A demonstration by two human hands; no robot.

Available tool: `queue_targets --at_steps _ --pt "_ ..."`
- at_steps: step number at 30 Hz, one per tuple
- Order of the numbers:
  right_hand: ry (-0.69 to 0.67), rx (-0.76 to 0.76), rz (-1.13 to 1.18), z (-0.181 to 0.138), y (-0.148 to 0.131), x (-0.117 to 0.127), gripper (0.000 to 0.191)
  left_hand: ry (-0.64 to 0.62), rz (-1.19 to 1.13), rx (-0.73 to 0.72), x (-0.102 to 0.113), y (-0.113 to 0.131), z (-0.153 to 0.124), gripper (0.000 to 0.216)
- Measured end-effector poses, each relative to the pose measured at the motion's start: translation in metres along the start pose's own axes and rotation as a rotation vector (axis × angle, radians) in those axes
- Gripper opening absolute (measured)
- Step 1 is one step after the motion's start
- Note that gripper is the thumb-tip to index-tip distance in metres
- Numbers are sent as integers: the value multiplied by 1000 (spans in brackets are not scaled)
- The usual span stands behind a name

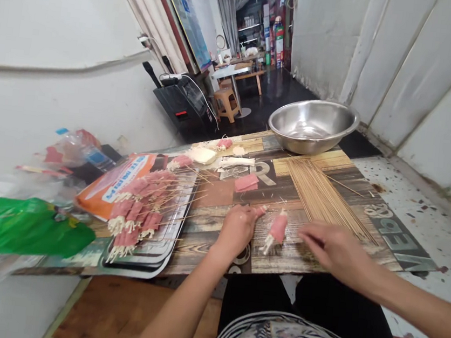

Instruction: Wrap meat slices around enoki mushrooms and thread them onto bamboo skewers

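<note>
My left hand (239, 226) is closed around a pink meat roll (261, 211), whose end pokes out past the fingers. Just right of it a second meat roll (278, 226), wrapped around pale enoki mushrooms, lies on the wood-patterned table (212, 211). My right hand (336, 251) is beside that roll, thumb and fingers pinched together; whatever they hold cannot be made out. A bundle of bamboo skewers (326, 197) lies beyond the right hand. Flat pink meat slices (246, 183) and a strip of enoki mushrooms (238, 161) are farther back.
At the left, a metal tray (161, 262) bears several skewered meat rolls (140, 202). An orange package (100, 193) and a green plastic bag (23, 227) are beside it. A steel bowl (314, 126) stands at the table's far right corner.
</note>
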State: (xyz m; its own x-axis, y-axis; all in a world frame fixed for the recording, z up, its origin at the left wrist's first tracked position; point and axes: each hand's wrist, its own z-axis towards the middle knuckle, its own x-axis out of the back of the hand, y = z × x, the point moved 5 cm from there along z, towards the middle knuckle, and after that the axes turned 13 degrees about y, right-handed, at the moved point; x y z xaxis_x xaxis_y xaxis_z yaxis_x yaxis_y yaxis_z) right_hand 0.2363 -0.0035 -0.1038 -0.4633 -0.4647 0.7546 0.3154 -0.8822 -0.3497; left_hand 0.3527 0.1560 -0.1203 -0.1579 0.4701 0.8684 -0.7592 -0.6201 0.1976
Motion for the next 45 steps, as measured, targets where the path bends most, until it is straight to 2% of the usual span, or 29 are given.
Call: queue_targets --at_steps 3,6,9,12,17,29,40,45 --pt "-1 108 -214 -19 -8 -15 25 5 -6 11 1 -1 -1 31" --pt "-37 214 -407 -24 -8 -25 18 20 -2 26 2 -3 -2 31" --pt "-123 325 -497 -26 -7 -29 29 20 -16 37 3 -4 -2 34" --pt "-208 386 -480 -27 -7 -31 38 14 -14 46 5 -5 -2 37" --pt "-271 322 -374 -25 -7 -31 42 2 -29 44 4 -6 -2 37" --pt "-391 186 -401 -18 -16 -32 48 -21 -69 36 4 -4 1 37" --pt "-260 211 -347 -16 -16 -37 48 -55 -74 52 6 -4 0 31" --pt "-291 223 -333 -8 -20 -44 43 -51 -79 59 5 -4 0 32"
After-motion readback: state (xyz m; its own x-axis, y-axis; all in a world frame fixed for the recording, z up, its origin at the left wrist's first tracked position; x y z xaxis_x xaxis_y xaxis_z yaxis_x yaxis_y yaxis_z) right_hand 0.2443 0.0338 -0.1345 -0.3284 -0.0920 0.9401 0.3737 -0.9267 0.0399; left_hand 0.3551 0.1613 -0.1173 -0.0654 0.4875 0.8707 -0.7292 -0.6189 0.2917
